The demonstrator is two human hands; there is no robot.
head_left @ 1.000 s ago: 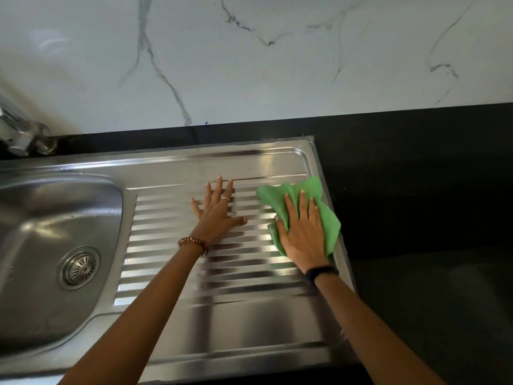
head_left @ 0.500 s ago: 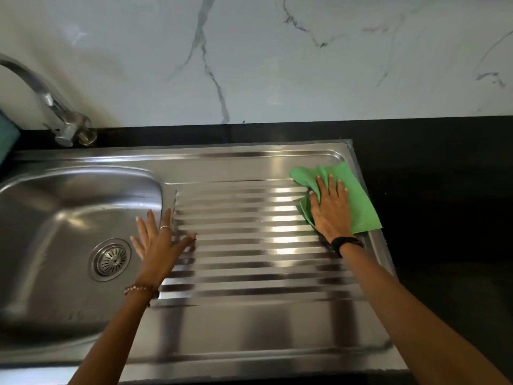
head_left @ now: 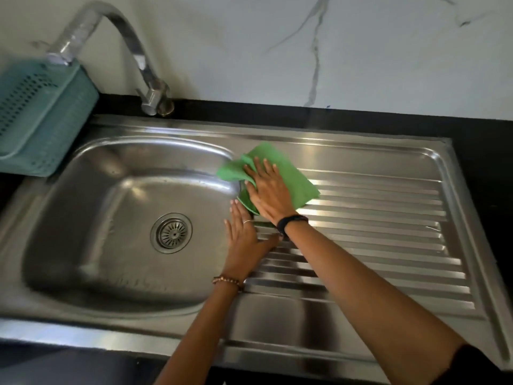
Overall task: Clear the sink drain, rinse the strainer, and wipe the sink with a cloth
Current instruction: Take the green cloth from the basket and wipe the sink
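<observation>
A stainless steel sink (head_left: pixel 91 207) has a round strainer (head_left: pixel 171 232) seated in its drain, and a ribbed drainboard (head_left: pixel 374 223) to the right. A green cloth (head_left: pixel 288 173) lies over the rim between basin and drainboard. My right hand (head_left: pixel 268 190) presses flat on the cloth, fingers spread, a black band on its wrist. My left hand (head_left: pixel 244 240) rests flat and empty on the basin's right rim, just below the cloth, with a ring and a bead bracelet.
A curved chrome tap (head_left: pixel 130 48) rises behind the basin. A teal perforated basket (head_left: pixel 39 118) stands at the left on the black counter (head_left: pixel 483 129). A white marble wall (head_left: pixel 305 45) backs the sink.
My right hand has slid the green cloth left from the drainboard's far right corner to the basin rim. The left hand sits on the rim beside it. The view has swung left, showing tap and basket.
</observation>
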